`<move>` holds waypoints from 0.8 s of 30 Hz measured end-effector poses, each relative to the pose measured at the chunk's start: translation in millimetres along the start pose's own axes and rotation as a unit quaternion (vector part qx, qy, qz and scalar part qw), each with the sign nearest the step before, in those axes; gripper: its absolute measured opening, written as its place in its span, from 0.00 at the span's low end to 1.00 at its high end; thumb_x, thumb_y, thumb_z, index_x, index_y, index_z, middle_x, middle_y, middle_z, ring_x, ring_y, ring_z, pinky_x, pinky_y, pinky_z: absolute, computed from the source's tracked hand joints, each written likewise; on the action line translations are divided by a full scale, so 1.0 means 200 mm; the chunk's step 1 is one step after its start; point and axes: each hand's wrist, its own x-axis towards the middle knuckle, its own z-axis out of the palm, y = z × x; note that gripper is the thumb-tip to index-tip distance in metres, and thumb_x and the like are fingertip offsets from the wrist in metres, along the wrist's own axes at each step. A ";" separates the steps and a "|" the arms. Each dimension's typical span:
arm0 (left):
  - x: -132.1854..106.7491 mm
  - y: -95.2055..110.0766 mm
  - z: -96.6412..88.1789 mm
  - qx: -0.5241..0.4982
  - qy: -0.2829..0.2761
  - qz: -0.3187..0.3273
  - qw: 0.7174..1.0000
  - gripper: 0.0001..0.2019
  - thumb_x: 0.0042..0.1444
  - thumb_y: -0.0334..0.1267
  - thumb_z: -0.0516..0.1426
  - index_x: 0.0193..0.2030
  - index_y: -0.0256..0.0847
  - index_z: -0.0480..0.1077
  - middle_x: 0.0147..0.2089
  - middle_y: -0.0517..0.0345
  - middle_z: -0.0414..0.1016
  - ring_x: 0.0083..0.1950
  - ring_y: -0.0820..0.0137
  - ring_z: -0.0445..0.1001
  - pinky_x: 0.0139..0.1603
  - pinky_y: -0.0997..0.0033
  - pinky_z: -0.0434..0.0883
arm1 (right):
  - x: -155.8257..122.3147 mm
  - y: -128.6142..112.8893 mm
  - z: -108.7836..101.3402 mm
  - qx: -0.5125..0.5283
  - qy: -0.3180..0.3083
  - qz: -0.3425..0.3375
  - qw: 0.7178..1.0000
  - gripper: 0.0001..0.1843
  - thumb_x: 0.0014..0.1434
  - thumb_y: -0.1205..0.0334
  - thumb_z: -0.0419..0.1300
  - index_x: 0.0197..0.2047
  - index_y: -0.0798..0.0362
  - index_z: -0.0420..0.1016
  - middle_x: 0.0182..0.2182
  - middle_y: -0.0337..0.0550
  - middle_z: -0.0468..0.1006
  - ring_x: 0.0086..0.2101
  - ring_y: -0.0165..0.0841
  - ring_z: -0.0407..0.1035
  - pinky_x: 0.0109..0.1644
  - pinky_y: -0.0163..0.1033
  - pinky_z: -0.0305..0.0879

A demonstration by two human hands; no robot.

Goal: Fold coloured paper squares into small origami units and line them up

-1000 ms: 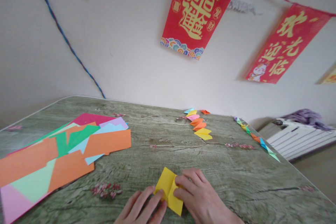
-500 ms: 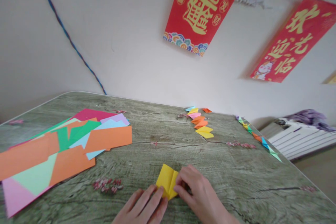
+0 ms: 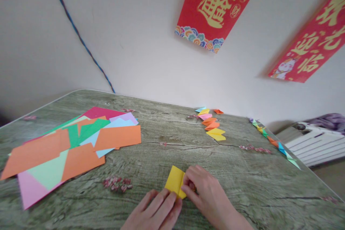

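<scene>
A small yellow sheet of paper (image 3: 175, 180) with a lengthwise crease lies on the wooden-patterned table in front of me. My left hand (image 3: 157, 206) rests flat with its fingers stretched out, their tips pressing the paper's lower edge; its thumb is out of sight. At the paper's right edge, my right hand (image 3: 206, 190) is closed, thumb and curled fingers pinching that side. The right hand covers part of the paper there.
Overlapping coloured paper sheets (image 3: 83, 160) spread over the table's left side. Several folded paper pieces (image 3: 216, 134) line the far middle, and another folded row (image 3: 272, 142) follows the right edge. A white slatted radiator (image 3: 319, 145) stands beyond. Red banners (image 3: 207, 10) hang on the wall.
The whole view has shifted slightly, so the table's contents appear further right. My right fingers cover a little more of the paper's right side. Both hands keep contact with it.
</scene>
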 end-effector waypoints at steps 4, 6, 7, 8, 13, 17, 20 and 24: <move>0.01 0.00 -0.01 0.000 0.006 0.001 1.000 0.14 0.68 0.34 0.49 0.56 0.42 0.69 0.51 0.63 0.77 0.52 0.70 0.69 0.50 0.71 0.63 | 0.00 0.00 0.00 0.005 -0.003 0.007 1.000 0.09 0.57 0.74 0.62 0.29 0.53 0.68 0.29 0.36 0.73 0.33 0.33 0.67 0.37 0.35 0.59; 0.02 0.00 -0.01 -0.002 0.010 -0.001 1.000 0.14 0.69 0.35 0.48 0.55 0.42 0.70 0.50 0.64 0.78 0.52 0.70 0.69 0.50 0.70 0.63 | 0.00 0.00 0.00 0.006 0.001 0.005 1.000 0.09 0.57 0.74 0.62 0.29 0.53 0.68 0.29 0.36 0.73 0.33 0.33 0.66 0.37 0.35 0.59; 0.01 0.00 -0.01 -0.004 0.012 -0.004 1.000 0.14 0.69 0.34 0.48 0.55 0.42 0.70 0.50 0.64 0.78 0.51 0.70 0.69 0.50 0.70 0.63 | 0.00 0.00 0.00 0.005 0.004 0.003 1.000 0.09 0.57 0.74 0.62 0.29 0.53 0.68 0.29 0.36 0.73 0.33 0.32 0.66 0.37 0.35 0.58; 0.01 0.01 -0.01 -0.006 0.012 -0.008 1.000 0.13 0.69 0.34 0.48 0.55 0.42 0.70 0.49 0.64 0.78 0.51 0.70 0.69 0.50 0.70 0.63 | 0.00 0.00 0.00 0.004 0.006 0.003 1.000 0.10 0.57 0.74 0.62 0.29 0.53 0.68 0.29 0.36 0.72 0.33 0.32 0.66 0.36 0.35 0.58; 0.01 0.02 0.00 -0.013 0.006 -0.015 1.000 0.13 0.68 0.34 0.49 0.55 0.41 0.70 0.50 0.62 0.77 0.51 0.68 0.69 0.51 0.69 0.63 | 0.00 0.00 0.01 0.000 0.010 0.003 1.000 0.09 0.56 0.74 0.61 0.29 0.52 0.67 0.28 0.36 0.72 0.32 0.32 0.66 0.35 0.35 0.58; 0.02 0.01 0.01 -0.013 0.011 -0.019 1.000 0.13 0.68 0.36 0.49 0.55 0.43 0.70 0.50 0.63 0.77 0.51 0.69 0.68 0.51 0.70 0.63 | -0.01 0.00 0.01 -0.006 0.022 -0.007 1.000 0.09 0.56 0.74 0.59 0.28 0.52 0.67 0.28 0.36 0.72 0.32 0.32 0.66 0.36 0.35 0.58; 0.02 0.01 0.01 -0.017 0.012 -0.020 1.000 0.13 0.68 0.38 0.50 0.55 0.44 0.71 0.49 0.64 0.77 0.51 0.70 0.68 0.51 0.71 0.62 | 0.00 -0.01 0.01 -0.007 0.025 -0.003 1.000 0.09 0.55 0.74 0.59 0.29 0.51 0.66 0.28 0.36 0.72 0.32 0.33 0.66 0.36 0.35 0.58; 0.03 0.00 0.00 -0.015 0.009 -0.023 1.000 0.13 0.68 0.38 0.50 0.54 0.45 0.71 0.48 0.64 0.77 0.50 0.70 0.68 0.51 0.70 0.62 | -0.01 -0.03 -0.01 0.017 0.015 0.017 1.000 0.09 0.53 0.75 0.59 0.34 0.51 0.68 0.30 0.37 0.72 0.33 0.34 0.66 0.39 0.38 0.61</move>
